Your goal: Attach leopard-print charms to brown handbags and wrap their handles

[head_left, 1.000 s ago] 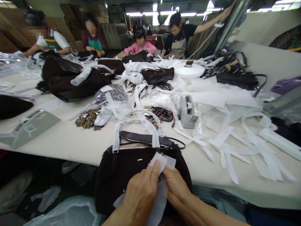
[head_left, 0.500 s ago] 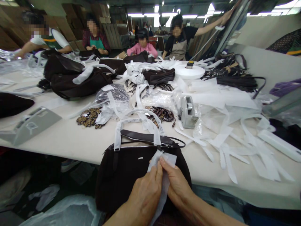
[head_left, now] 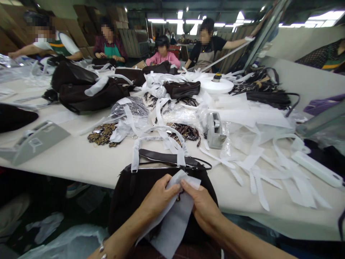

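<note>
A dark brown handbag [head_left: 126, 205] leans against the table's front edge, its two handles wrapped in white tissue. In front of it, my left hand [head_left: 160, 192] pinches the left edge of a sheet of white tissue paper [head_left: 175, 223]. My right hand [head_left: 201, 203] grips the same sheet at its upper right, thumb on top. The sheet hangs down over the bag's front, partly folded open. A small dark piece [head_left: 179, 196] shows between my hands on the tissue; its kind I cannot make out. The lower end of the tissue reaches toward my lap.
A grey tape dispenser [head_left: 215, 131] stands behind the bag, with patterned straps [head_left: 185, 131] beside it. White paper strips [head_left: 258, 176] lie to the right. Another dispenser [head_left: 37, 142] is at the left. More dark bags [head_left: 91, 95] lie farther back, and several people sit or stand across the table.
My left hand has moved up and left, turning the tissue's left edge outward. The sheet is now spread wider, baring the small dark piece. My right hand stays nearly in place.
</note>
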`<state>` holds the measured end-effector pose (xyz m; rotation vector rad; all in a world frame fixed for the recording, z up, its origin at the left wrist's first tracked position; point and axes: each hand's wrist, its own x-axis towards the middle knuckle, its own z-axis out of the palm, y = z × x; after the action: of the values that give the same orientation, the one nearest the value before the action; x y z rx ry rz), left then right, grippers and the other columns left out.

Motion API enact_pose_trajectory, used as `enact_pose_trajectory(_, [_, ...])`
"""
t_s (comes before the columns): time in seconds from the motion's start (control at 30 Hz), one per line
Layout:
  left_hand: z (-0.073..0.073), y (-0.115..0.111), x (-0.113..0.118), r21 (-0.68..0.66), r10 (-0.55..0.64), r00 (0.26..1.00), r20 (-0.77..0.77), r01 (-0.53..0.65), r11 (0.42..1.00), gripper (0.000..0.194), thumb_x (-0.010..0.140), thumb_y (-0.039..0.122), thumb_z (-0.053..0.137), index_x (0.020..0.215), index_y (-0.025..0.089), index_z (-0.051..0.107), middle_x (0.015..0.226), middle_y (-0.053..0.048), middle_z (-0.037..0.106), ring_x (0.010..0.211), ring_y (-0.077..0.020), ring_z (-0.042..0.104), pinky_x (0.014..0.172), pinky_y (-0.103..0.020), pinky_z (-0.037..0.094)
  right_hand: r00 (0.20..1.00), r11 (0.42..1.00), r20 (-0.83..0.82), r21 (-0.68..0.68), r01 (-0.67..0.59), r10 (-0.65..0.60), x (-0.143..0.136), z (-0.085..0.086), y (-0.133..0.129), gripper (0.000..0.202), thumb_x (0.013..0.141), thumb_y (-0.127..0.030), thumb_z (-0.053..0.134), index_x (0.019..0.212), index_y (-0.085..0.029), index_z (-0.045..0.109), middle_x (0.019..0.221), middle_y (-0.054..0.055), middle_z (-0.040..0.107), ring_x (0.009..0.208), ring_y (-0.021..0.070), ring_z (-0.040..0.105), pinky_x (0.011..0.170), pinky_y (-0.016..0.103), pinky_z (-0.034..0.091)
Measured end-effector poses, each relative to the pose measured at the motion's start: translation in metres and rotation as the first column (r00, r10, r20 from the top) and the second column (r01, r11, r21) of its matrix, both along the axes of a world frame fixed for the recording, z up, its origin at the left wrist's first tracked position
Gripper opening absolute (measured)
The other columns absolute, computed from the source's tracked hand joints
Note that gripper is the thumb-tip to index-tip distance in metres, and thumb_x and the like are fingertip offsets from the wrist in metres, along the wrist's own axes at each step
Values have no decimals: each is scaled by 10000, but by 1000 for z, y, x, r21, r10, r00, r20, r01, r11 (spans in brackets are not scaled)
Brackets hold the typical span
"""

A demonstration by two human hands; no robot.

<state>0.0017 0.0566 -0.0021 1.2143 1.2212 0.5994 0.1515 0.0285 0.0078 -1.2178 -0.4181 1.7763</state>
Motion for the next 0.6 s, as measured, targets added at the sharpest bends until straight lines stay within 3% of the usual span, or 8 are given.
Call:
enact_pose_trajectory(0.07, [-6, -2, 1, -141, 78, 987, 141, -58, 988, 279, 799, 423, 631, 814, 163, 533, 682, 34, 538, 593, -104, 462, 555, -203, 359, 942, 944, 146, 93, -316, 301, 19, 8, -4, 325, 732, -369, 775, 954, -135, 737, 879, 80, 740, 825, 226, 669, 804, 340, 509])
enact_pose_trajectory(0.13, [-8, -1, 0, -267, 124, 960, 250, -54, 962, 301, 759, 411, 680, 816, 160, 523, 664, 42, 528, 550, -85, 437, 529, -196, 340, 786, 823, 402, 123, -554, 470, 43, 15, -6, 297, 719, -300, 781, 983, -170, 740, 893, 72, 734, 827, 242, 668, 787, 357, 518])
enact_pose_trajectory(0.17, [-7, 0, -1, -318, 130, 950, 283, -35, 947, 325, 734, 411, 707, 824, 155, 528, 662, 41, 533, 538, -79, 434, 520, -193, 332, 698, 781, 565, 143, -608, 440, 55, 16, -6, 304, 713, -263, 780, 1006, -194, 738, 915, 70, 729, 843, 251, 666, 791, 370, 522])
enact_pose_trajectory(0.23, [-5, 3, -1, -395, 134, 936, 325, 6, 919, 388, 683, 424, 757, 845, 139, 551, 656, 36, 545, 523, -71, 437, 511, -190, 325, 505, 700, 844, 251, -669, 179, 75, 15, -3, 380, 736, -204, 745, 1111, -249, 711, 1063, 79, 705, 980, 276, 639, 893, 418, 499])
enact_pose_trajectory(0.33, [-1, 7, 0, -449, 129, 898, 422, 84, 889, 463, 626, 441, 811, 869, 112, 594, 666, 20, 584, 526, -66, 459, 515, -187, 328, 291, 451, 936, 350, -821, -196, 88, 7, 10, 571, 806, -121, 644, 1339, -303, 557, 1381, 80, 551, 1282, 290, 476, 1084, 478, 369])
enact_pose_trajectory(0.4, [-2, 8, -1, -439, 108, 874, 474, 128, 889, 465, 632, 454, 817, 856, 102, 612, 649, 15, 599, 514, -61, 456, 497, -185, 307, 267, 280, 906, 364, -888, -329, 86, 2, 22, 581, 846, -106, 597, 1384, -306, 501, 1433, 73, 507, 1345, 272, 418, 1110, 476, 351])
enact_pose_trajectory(0.47, [-4, 9, -3, -420, 84, 873, 480, 144, 896, 451, 655, 474, 807, 822, 100, 618, 603, 19, 594, 481, -58, 435, 466, -190, 270, 313, 119, 845, 397, -910, -433, 78, 1, 34, 442, 884, -127, 576, 1301, -272, 577, 1355, 82, 580, 1320, 255, 452, 1089, 460, 385])
enact_pose_trajectory(0.6, [-12, 8, -8, -418, 135, 857, 497, 100, 903, 427, 649, 446, 829, 777, 98, 617, 577, 33, 576, 478, -49, 433, 466, -179, 272, 425, -155, 771, 402, -903, -475, 68, 5, 51, 175, 933, -149, 525, 1021, -189, 671, 1124, 69, 707, 1153, 214, 578, 1027, 424, 452])
